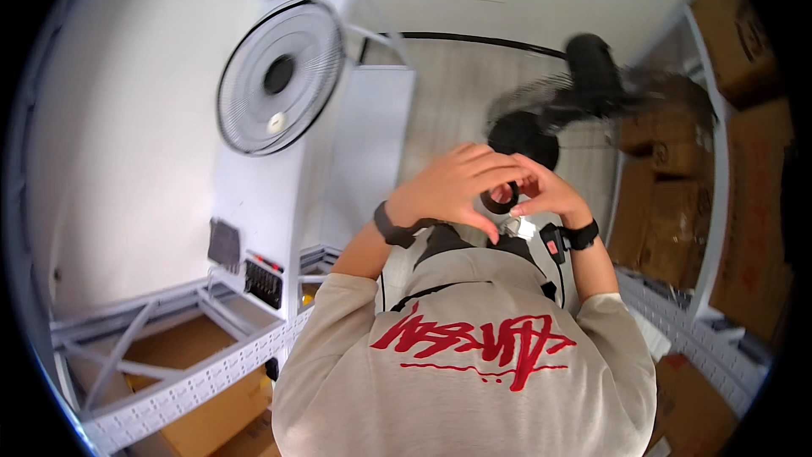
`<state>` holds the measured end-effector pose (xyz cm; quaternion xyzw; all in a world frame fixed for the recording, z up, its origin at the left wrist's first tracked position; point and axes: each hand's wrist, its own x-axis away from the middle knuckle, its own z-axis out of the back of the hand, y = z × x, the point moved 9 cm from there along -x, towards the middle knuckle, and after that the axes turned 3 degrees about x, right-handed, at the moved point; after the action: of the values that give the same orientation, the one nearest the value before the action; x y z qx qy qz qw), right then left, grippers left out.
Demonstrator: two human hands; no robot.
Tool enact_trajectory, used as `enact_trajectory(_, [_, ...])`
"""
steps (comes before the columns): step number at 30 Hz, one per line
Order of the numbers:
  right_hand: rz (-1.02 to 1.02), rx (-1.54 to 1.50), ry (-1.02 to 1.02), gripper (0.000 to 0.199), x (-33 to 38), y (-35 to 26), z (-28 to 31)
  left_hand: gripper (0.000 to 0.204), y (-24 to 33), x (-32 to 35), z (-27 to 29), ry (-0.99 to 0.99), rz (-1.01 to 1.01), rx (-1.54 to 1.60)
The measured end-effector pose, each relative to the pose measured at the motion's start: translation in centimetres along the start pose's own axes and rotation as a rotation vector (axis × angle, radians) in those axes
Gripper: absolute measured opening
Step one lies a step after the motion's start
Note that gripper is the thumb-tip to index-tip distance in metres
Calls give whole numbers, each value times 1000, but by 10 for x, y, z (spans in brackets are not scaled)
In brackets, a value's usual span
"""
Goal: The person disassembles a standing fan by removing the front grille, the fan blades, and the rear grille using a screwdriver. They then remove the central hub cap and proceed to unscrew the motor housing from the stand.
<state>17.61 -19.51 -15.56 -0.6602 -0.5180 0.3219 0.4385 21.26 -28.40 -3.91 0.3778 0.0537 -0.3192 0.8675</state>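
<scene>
In front of my waist, both hands meet around a black ring [501,200], which looks like a roll of tape. My left hand [461,186] curves over its far left side, fingers reaching toward the other hand and thumb pointing down below. On the ring's right side, my right hand [545,190] is curled, with its thumb close to the rim. The fingers partly hide the ring, so the exact contact is hard to see. A small shiny pale object [518,227] shows just beneath the hands; I cannot tell its kind.
A round fan [309,59] stands over the white bench [258,190] at left, with a black bit set [264,282] and a dark grey pad [225,244] nearby. A blurred black fan [592,76] is ahead right. Cardboard boxes [668,220] fill the right rack.
</scene>
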Motion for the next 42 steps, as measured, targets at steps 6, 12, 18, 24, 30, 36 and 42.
enact_trajectory(6, [-52,-115,-36,62,-98,39,-40,64,-53,91,38,-10,200,-118])
enact_trajectory(12, [-102,-24,2,55,-179,41,-83,60,-113,192,154,493,552,-214])
enact_trajectory(18, [-197,126,29,36,-205,67,-84,60,-218,308,234,823,917,-524])
enact_trajectory(24, [-241,151,139,30,-191,67,-65,68,-284,325,237,682,1078,-408])
enact_trajectory(30, [-271,158,239,30,-163,70,-48,79,-313,324,230,646,1061,-351])
enact_trajectory(36, [-325,104,324,30,-115,86,-28,53,-271,290,238,820,870,-461])
enact_trajectory(42, [-403,82,599,31,-31,111,46,41,-223,185,188,811,517,-275])
